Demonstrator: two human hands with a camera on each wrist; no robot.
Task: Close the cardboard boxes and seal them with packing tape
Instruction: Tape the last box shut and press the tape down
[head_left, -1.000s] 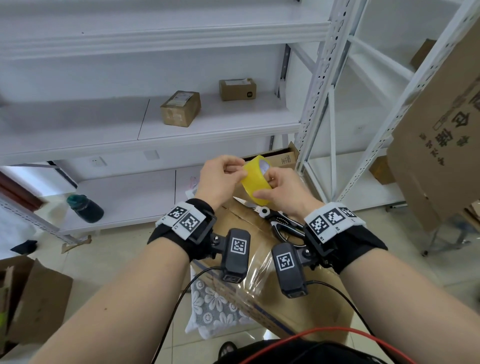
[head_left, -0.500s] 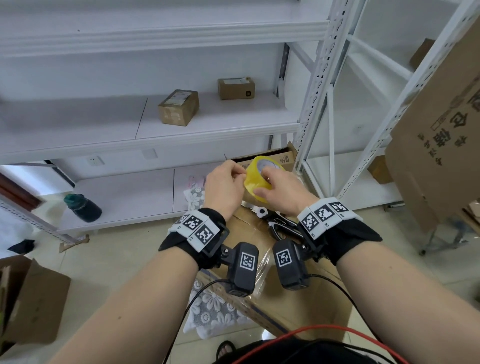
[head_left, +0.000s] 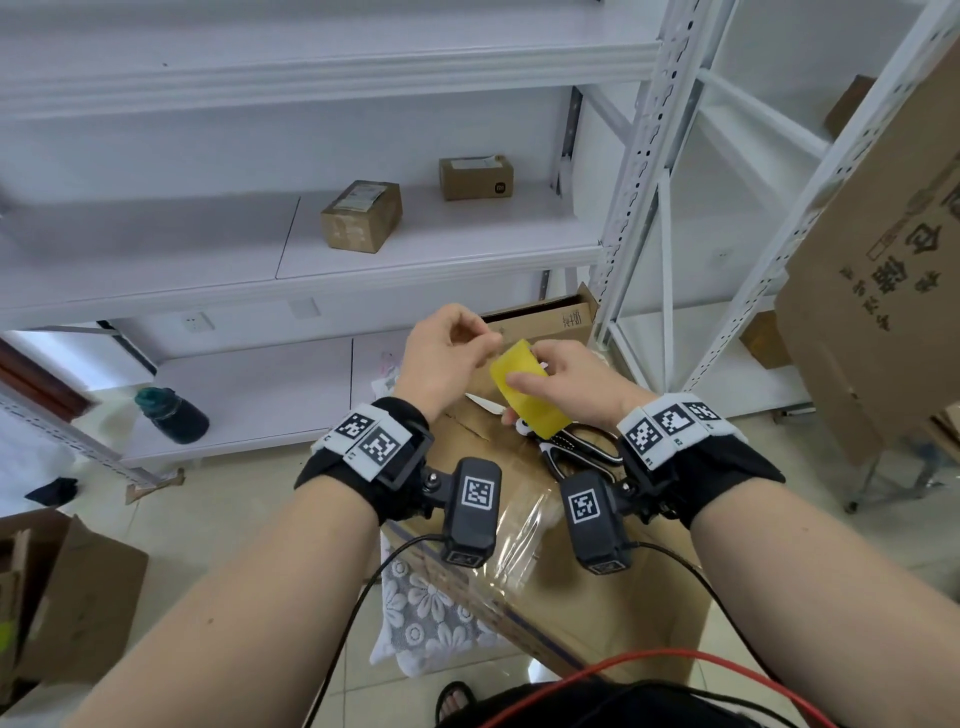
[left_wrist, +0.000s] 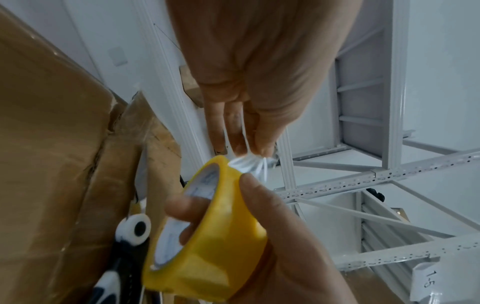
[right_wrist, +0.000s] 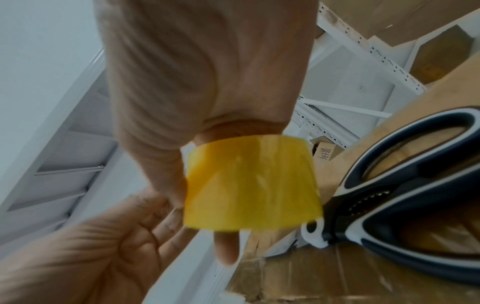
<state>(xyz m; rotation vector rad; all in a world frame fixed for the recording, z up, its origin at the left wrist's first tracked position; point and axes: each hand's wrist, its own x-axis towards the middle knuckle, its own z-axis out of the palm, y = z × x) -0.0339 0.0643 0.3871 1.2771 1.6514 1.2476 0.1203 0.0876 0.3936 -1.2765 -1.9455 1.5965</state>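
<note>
A yellow roll of packing tape (head_left: 524, 396) hangs over the far end of a closed cardboard box (head_left: 576, 597). My right hand (head_left: 527, 385) grips the roll, thumb on its outer face and fingers through the core (left_wrist: 207, 236). My left hand (head_left: 483, 340) is just up and left of it. It pinches the crumpled free end of the clear tape (left_wrist: 246, 164), which is pulled a short way off the roll. In the right wrist view the roll (right_wrist: 252, 185) shows side-on. Black and white scissors (head_left: 582, 449) lie on the box top under my right hand.
White metal shelving stands ahead, with two small sealed boxes (head_left: 361, 215) (head_left: 475, 176) on it. An open box (head_left: 545, 322) sits behind my hands. A dark bottle (head_left: 171, 415) stands at lower left. A big cardboard sheet (head_left: 883, 260) leans at right, and a floor box (head_left: 78, 597) is at left.
The roll has turned from showing its open core to showing its side. My left hand has drawn up and away from it with the tape end pinched.
</note>
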